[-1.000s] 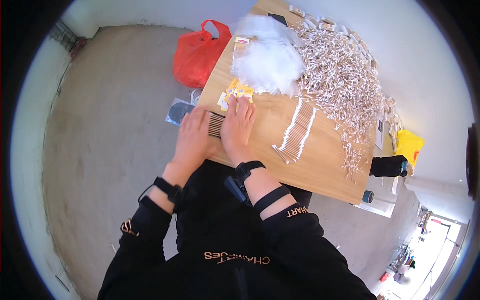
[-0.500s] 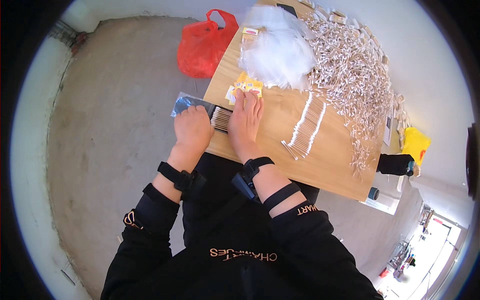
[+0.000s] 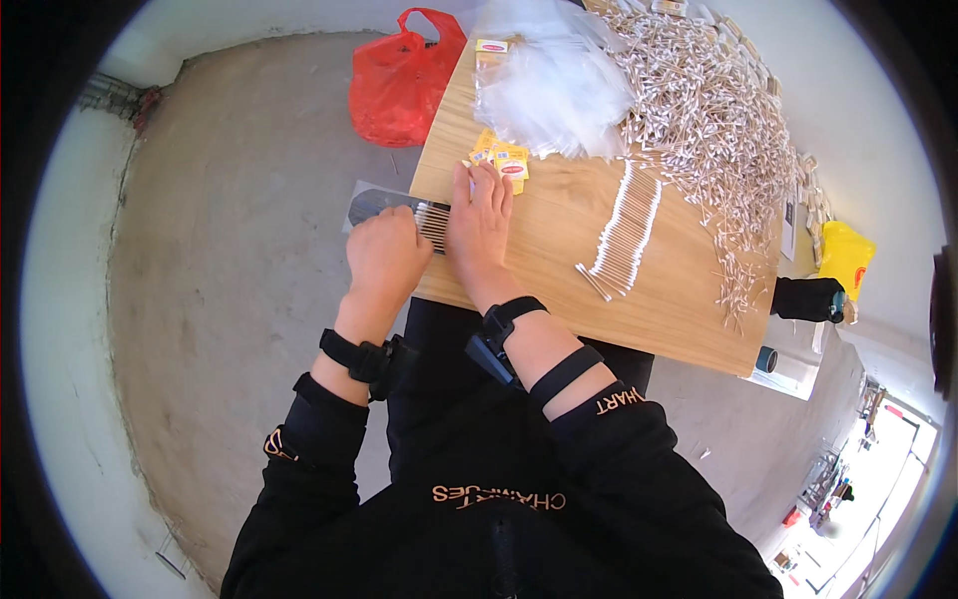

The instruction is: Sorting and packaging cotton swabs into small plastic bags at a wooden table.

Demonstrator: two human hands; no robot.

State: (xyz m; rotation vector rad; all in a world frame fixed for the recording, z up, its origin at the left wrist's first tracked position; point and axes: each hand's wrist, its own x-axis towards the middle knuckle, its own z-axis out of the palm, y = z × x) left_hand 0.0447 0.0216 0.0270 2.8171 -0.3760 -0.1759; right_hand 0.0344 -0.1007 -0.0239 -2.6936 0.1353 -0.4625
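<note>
A row of cotton swabs [image 3: 432,226] lies in a black holder at the table's left edge, between my two hands. My left hand [image 3: 387,248] is a closed fist at the holder's left end, gripping a clear plastic bag [image 3: 367,203] that juts out past the table edge. How the thumb sits is hidden. My right hand [image 3: 479,225] rests against the holder's right end, fingers stretched out and its side on the table. Just beyond its fingertips lie several yellow cards [image 3: 511,163], partly covered. To the right, more swabs [image 3: 626,230] form a neat slanting row.
Clear plastic bags [image 3: 554,90] are piled at the back of the wooden table [image 3: 544,270]. A big heap of loose swabs [image 3: 709,120] covers its right back. A red bag [image 3: 394,90] stands beyond the left edge, a yellow bag [image 3: 845,255] at the far right near another person's sleeve [image 3: 803,299].
My hands have come slightly closer together, and less of the swabs in the holder shows between them. The whole view has shifted a little.
</note>
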